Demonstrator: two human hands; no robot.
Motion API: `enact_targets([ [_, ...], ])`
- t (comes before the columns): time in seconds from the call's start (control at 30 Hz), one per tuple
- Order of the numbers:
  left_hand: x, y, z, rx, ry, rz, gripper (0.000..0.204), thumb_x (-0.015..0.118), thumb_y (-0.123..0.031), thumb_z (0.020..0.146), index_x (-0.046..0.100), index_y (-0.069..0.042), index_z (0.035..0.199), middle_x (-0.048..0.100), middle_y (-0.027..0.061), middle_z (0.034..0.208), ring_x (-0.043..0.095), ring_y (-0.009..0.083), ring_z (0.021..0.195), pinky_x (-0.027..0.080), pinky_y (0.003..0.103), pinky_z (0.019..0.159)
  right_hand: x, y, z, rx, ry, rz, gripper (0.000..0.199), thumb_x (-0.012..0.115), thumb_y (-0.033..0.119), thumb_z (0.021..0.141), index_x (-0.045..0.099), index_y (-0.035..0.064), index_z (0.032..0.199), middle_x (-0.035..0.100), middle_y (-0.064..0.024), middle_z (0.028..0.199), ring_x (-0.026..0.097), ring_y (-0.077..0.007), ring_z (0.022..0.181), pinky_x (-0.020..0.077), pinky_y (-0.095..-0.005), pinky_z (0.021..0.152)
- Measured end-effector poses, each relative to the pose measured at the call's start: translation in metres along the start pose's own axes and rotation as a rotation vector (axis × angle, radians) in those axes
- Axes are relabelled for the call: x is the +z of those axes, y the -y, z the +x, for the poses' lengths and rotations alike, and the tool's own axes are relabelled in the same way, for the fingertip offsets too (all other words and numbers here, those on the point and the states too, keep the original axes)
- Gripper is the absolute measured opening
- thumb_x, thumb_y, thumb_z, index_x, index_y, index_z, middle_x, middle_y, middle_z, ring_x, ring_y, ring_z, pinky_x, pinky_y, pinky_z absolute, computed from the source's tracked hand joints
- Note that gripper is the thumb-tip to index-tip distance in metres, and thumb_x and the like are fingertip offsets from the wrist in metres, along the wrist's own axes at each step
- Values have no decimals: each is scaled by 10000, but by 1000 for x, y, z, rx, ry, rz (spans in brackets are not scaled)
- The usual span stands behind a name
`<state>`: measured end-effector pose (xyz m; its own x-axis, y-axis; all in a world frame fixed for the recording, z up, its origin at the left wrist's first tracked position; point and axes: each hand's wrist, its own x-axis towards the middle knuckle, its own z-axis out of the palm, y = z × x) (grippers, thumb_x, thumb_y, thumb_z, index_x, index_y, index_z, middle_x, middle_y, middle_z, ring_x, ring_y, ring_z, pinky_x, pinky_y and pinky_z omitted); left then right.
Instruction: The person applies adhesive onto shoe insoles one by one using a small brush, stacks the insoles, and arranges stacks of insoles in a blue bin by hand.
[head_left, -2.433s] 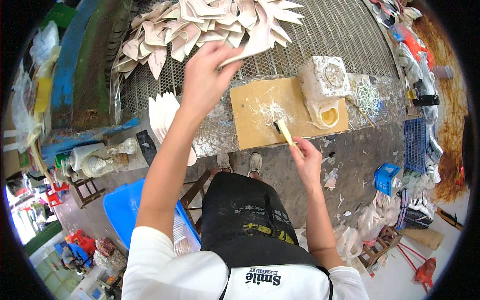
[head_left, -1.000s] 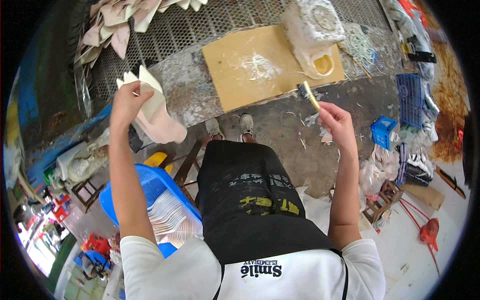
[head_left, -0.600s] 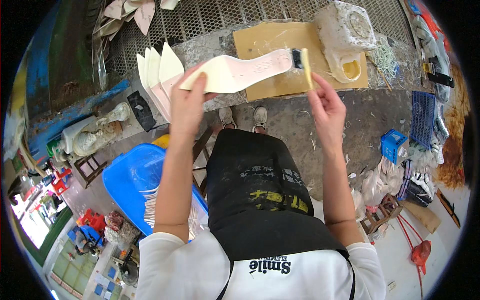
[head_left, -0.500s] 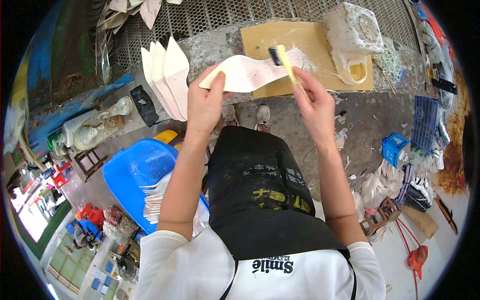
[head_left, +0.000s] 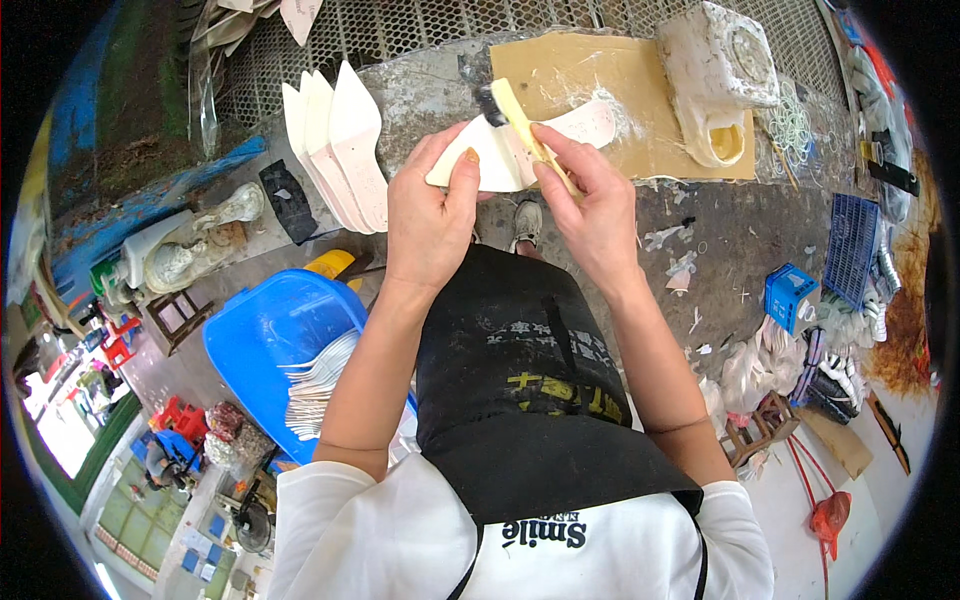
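My left hand (head_left: 430, 205) pinches the broad end of a pale shoe insole (head_left: 586, 124), thumb on top and fingers underneath. The insole's narrower end reaches right over the cardboard sheet (head_left: 590, 70). In my right hand (head_left: 592, 200) is a brush (head_left: 519, 118) with a yellow handle and dark bristles. Its bristles lie over the middle of the insole, close to my left fingers; whether they touch it I cannot tell. Several more insoles (head_left: 352, 130) lie overlapped in a fan on the bench to the left.
A glue-crusted white jug (head_left: 712, 60) lies on the cardboard's right side, with tangled string (head_left: 787, 125) beside it. Left of me, a blue tub (head_left: 250, 310) holds a stack of insoles (head_left: 322, 385). Wire mesh (head_left: 420, 30) runs behind the bench. A blue box (head_left: 790, 298) sits at right.
My right hand has brought the brush leftward along the insole, from its narrower end toward my left hand. My left hand and the insole have shifted slightly right.
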<state>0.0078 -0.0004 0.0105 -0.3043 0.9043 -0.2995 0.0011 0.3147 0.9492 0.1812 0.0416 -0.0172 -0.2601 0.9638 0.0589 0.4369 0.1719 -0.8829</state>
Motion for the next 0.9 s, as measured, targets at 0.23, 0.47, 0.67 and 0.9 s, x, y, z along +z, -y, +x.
enact_targets([
  [0.23, -3, -6, 1, 12, -12, -19, 323, 520, -105, 1003, 584, 95, 1248, 628, 137, 1134, 673, 164, 926, 605, 283, 736, -41, -36, -8, 137, -249, -332, 349, 694, 90, 876, 685, 121, 1224, 666, -144, 958, 669, -283, 887, 520, -369, 793],
  [0.47, 0, -7, 8, -73, -13, -16, 341, 511, -135, 1017, 576, 71, 1281, 692, 137, 1082, 685, 172, 947, 611, 298, 767, -27, -8, -74, 314, 178, 226, 363, 709, 55, 877, 688, 98, 1237, 689, -60, 974, 645, -123, 876, 509, -269, 768],
  [0.67, -3, -7, 6, -89, -21, -49, 321, 499, -108, 1015, 583, 72, 1266, 692, 138, 1081, 690, 170, 936, 613, 293, 757, -42, -48, -69, 327, -105, -59, 359, 697, 45, 867, 694, 113, 1220, 663, -87, 894, 646, -198, 790, 515, -312, 721],
  [0.9, -9, -6, 8, -136, -27, -45, 329, 492, -116, 1021, 579, 64, 1282, 681, 142, 1116, 691, 185, 955, 616, 296, 763, -55, -69, -49, 184, -77, -271, 349, 684, 132, 859, 690, 148, 1207, 667, -148, 889, 675, -318, 846, 532, -417, 759],
])
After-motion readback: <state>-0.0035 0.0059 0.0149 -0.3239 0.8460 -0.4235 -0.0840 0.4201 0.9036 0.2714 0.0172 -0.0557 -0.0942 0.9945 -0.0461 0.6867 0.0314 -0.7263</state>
